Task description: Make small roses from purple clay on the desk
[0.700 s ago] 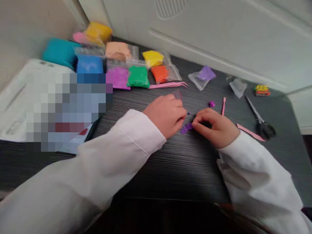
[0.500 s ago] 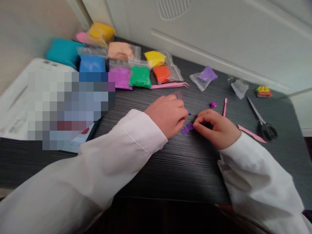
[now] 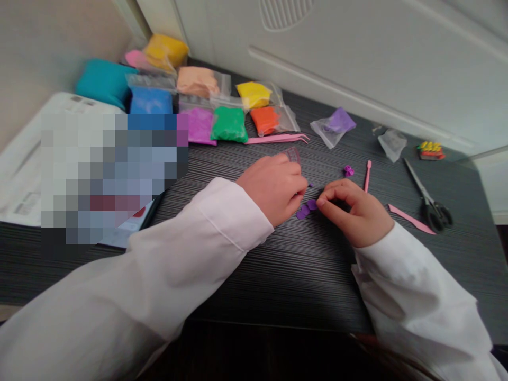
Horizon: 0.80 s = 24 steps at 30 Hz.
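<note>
While left hand (image 3: 273,189) grips small translucent ribbed plastic piece (image 3: 292,154), right hand (image 3: 354,214) curls half-closed, any hold unclear, fingertips (image 3: 320,203) just beside 3 flat purple clay discs (image 3: 305,210) on dark tabletop (image 3: 278,280).

Two long sleeves of loose, soft white fabric cover the person's arms. The left sleeve (image 3: 159,270) comes in from the lower left edge, broad and smooth, taking on a pale pink cast toward its plain cuff, where a thin seam line runs back from the edge. The right sleeve (image 3: 416,291) comes in from the lower right corner, brighter white and gathered into soft creases and folds. Both sleeves end at the wrists, leaving the left hand (image 3: 273,190) and the right hand (image 3: 355,214) bare.
</note>
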Available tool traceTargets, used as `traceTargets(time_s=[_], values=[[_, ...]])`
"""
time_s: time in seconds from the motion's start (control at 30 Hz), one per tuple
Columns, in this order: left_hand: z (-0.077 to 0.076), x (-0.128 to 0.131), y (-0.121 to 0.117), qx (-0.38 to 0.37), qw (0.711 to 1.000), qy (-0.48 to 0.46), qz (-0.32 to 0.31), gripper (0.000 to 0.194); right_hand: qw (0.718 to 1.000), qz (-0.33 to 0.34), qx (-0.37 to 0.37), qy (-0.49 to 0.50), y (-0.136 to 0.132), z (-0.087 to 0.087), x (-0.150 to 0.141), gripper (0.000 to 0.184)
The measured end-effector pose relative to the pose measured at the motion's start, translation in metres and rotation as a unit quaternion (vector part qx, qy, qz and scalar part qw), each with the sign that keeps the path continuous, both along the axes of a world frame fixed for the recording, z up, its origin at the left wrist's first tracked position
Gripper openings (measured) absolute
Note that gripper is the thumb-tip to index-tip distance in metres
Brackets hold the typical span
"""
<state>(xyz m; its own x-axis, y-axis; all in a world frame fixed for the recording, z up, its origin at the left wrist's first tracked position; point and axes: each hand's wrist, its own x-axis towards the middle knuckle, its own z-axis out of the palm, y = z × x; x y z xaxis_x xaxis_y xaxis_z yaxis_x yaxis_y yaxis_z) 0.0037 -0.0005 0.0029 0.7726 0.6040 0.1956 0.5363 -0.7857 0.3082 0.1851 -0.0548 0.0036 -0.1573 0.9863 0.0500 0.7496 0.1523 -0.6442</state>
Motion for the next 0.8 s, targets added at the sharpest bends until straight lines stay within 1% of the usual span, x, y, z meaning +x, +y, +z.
traceTargets(time_s=[0.23, 0.5, 0.8], values=[[0.0006, 0.0001, -0.0004, 0.003, 1.000, 0.000, 0.000, 0.022, 1.000, -0.023, 0.006, -0.018, -0.0038, -0.0012, -0.0034, 0.013], [-0.0010, 0.0004, -0.0002, 0.010, 1.000, -0.003, 0.000, 0.022, 0.999, -0.027, 0.000, -0.027, -0.0051, -0.0010, -0.0036, 0.013], [0.0009, -0.0006, -0.0013, 0.012, 1.000, 0.007, 0.000, 0.022, 0.999, -0.029, 0.003, -0.032, -0.0049, -0.0022, -0.0038, 0.013]])
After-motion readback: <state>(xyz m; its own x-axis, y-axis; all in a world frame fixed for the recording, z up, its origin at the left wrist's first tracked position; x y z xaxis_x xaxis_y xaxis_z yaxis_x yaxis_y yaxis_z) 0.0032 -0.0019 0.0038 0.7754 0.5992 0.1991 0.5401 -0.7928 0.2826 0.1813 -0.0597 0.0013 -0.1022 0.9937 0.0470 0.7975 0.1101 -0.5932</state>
